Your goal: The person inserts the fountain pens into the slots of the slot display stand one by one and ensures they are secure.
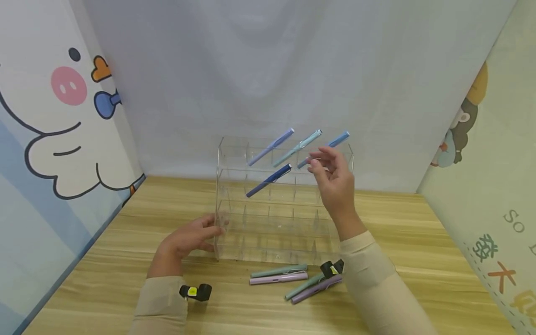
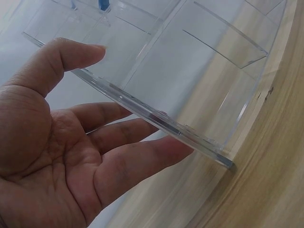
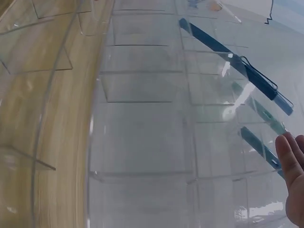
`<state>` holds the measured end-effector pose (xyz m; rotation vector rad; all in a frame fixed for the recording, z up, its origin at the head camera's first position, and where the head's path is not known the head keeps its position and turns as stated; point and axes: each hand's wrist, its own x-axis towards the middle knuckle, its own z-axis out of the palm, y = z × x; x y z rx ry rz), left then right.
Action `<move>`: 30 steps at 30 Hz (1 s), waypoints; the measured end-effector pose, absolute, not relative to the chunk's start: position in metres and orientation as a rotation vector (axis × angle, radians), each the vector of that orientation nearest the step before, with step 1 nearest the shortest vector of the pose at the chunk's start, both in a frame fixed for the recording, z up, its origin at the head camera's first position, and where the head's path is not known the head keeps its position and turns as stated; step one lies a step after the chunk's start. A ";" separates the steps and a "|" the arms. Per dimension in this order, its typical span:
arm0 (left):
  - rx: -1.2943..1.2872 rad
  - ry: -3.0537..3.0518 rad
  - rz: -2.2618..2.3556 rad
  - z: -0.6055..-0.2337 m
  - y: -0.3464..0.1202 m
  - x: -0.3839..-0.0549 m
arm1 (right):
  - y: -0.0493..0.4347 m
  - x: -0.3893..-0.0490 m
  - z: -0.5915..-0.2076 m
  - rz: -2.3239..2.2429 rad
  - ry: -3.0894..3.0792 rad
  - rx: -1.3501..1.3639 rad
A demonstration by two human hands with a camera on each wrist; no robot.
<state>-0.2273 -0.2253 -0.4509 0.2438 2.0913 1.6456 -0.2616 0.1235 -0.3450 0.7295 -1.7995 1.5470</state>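
A clear acrylic pen rack (image 1: 259, 223) with tiered compartments stands on the table. My left hand (image 1: 190, 238) is at its left side; in the left wrist view the extended fingers (image 2: 142, 161) reach the panel's edge, the thumb apart from them. At the top right, my right hand (image 1: 335, 181) is raised beside a blue pen (image 1: 338, 139), fingers loosely bent and partly covering it. A periwinkle pen (image 1: 272, 146) and a light teal pen (image 1: 298, 148) lean in the same top row. Lower down leans a dark blue pen (image 1: 269, 180).
In front of the rack lie a grey-green pen (image 1: 278, 271) and a pale pink pen (image 1: 278, 278). Another green pen (image 1: 305, 285) and a purple pen (image 1: 316, 289) lie near the right sleeve. A pale curtain (image 1: 176, 93) hangs behind; printed panels flank the table.
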 end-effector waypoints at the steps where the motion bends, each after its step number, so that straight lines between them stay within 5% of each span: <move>1: 0.245 2.096 1.642 -0.450 -0.225 -0.227 | 0.129 -0.259 -0.343 1.577 -1.764 0.733; 16: 0.225 2.133 1.611 -0.453 -0.224 -0.228 | 0.205 -0.196 -0.351 1.784 -1.778 0.863; 30: 0.216 2.138 1.611 -0.454 -0.226 -0.230 | 0.240 -0.170 -0.362 1.149 -2.653 0.692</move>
